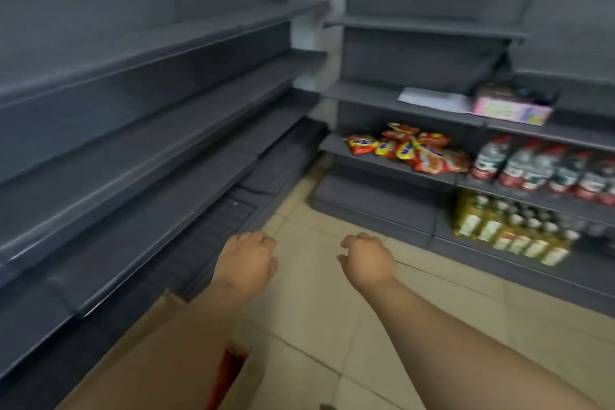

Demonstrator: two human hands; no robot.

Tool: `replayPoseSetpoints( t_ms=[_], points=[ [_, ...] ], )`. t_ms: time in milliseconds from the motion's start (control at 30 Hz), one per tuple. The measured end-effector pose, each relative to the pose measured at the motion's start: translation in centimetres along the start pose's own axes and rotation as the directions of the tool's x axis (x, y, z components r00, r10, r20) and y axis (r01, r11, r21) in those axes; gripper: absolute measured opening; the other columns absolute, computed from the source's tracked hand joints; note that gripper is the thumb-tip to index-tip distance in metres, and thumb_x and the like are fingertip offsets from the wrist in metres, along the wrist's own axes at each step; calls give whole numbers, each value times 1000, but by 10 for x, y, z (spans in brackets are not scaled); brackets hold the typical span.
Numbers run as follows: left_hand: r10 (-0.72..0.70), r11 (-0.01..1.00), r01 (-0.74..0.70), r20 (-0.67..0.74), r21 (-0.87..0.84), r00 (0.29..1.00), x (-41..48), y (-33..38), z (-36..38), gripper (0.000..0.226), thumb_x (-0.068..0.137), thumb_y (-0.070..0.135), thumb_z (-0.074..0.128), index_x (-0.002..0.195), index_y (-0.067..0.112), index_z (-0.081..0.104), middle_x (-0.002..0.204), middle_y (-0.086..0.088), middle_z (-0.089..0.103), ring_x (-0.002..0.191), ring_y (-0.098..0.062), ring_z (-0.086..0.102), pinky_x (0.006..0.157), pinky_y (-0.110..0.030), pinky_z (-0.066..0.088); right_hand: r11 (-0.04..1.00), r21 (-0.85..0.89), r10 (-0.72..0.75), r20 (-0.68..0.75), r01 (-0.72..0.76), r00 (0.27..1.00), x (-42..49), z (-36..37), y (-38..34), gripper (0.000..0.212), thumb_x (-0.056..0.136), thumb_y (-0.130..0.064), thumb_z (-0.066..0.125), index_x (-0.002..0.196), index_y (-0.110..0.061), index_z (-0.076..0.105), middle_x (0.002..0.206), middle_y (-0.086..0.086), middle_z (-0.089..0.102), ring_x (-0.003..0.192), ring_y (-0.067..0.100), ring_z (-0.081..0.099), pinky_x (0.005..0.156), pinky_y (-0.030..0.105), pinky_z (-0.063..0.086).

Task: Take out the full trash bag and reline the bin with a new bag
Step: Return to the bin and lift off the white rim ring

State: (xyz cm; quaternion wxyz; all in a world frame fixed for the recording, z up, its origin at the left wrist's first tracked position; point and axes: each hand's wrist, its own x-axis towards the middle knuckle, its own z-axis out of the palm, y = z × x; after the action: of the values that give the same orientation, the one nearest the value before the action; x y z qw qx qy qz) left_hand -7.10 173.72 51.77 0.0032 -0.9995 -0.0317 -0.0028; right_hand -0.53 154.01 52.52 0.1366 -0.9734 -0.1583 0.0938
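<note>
Head view, motion-blurred. Both bare hands reach forward over the floor, near each other but not touching. Left hand (246, 265): fingers loosely curled, holding nothing. Right hand (367, 261): the same, loosely curled round nothing.

Floor (316, 326): beige square tiles with thin dark joints. On the left are long flat grey metal shelves (133, 130) with a matte finish. A brown cardboard box (156, 363) with a ragged torn edge sits bottom left by the left forearm, and something red (229, 373) shows at its rim.

On the right grey rack (416, 27), crinkly red-and-yellow packets (409, 151) lie in a loose heap. Beside them stand clear plastic bottles (539, 170) with red labels. One shelf lower are yellow oil bottles (509, 233) with pale labels. One shelf higher are a pink carton (512, 108) and a white paper sheet (429, 98).

Cannot tell where the bin or trash bag is.
</note>
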Motion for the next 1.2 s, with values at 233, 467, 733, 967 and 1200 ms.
replayPoseSetpoints(
  t_ms=[233, 467, 733, 967, 1200],
  points=[
    [285, 958, -285, 0, 6, 958, 117, 200, -7, 39, 91, 33, 40, 125, 16, 51, 128, -4, 53, 118, -24, 48, 101, -31, 32, 952, 45, 306, -85, -304, 948, -12, -66, 201, 36, 96, -30, 47, 129, -17, 53, 132, 6, 55, 124, 26, 47, 98, 34, 42],
    [539, 842, -539, -22, 25, 842, 185, 414, -13, 38, 92, 35, 40, 122, 18, 54, 124, -2, 56, 114, -22, 51, 98, -34, 35, 845, 47, 533, -153, -533, 832, -62, -127, 385, 35, 95, -31, 48, 125, -15, 55, 129, 8, 56, 120, 27, 49, 97, 35, 43],
    [855, 519, -853, -11, 60, 519, 179, 678, -14, 31, 90, 34, 42, 111, 18, 57, 116, -4, 60, 111, -24, 52, 95, -38, 39, 527, 253, 848, -209, -811, 486, -203, -158, 558, 34, 95, -29, 48, 126, -16, 55, 127, 9, 56, 120, 30, 49, 99, 38, 43],
    [986, 151, -986, 54, 67, 155, 117, 876, -1, 30, 90, 36, 42, 106, 16, 57, 116, -5, 58, 112, -27, 51, 97, -38, 35, 175, 407, 978, -174, -897, 112, -333, -147, 657, 33, 94, -31, 50, 124, -17, 56, 124, 6, 57, 119, 28, 50, 93, 35, 44],
    [990, -121, -991, 78, 52, -117, 74, 1061, 28, 31, 89, 37, 44, 109, 17, 57, 119, -7, 57, 117, -27, 49, 99, -36, 34, -89, 450, 983, -105, -889, -151, -419, -139, 780, 32, 93, -30, 51, 121, -17, 58, 121, 8, 58, 116, 28, 50, 92, 35, 45]
  ],
)
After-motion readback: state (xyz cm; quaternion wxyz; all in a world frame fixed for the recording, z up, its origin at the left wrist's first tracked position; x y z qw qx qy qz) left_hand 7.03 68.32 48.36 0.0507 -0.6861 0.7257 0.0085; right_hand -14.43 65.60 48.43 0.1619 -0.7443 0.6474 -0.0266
